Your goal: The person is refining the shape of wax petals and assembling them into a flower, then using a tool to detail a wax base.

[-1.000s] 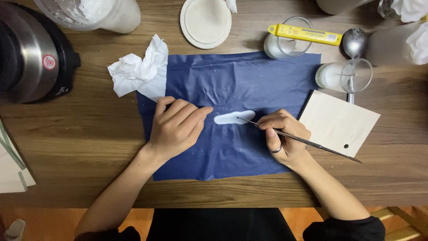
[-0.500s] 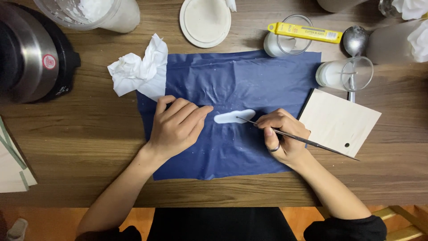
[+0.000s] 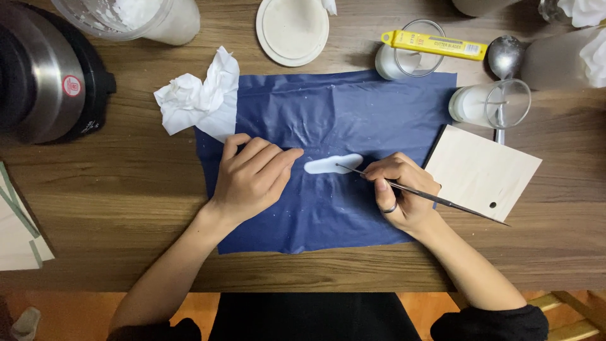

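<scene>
One white piece [image 3: 333,164] is lying on one blue sheet [image 3: 353,113] mid-bench [image 3: 95,183]. My right hand [image 3: 404,192] is pinching one thin tool [image 3: 420,194], tip touching the piece; my left hand [image 3: 252,177] is pressing flat, fingers loosely spread, beside it. Two glass jars [image 3: 489,104] are standing behind, one wooden tile [image 3: 483,170] at right.

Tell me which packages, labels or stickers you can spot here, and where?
Yellow box: long, flat, lying across a glass cup at the top right, with a white printed label.
Round sticker: red and white, on the black and steel pot at the far left.
</scene>
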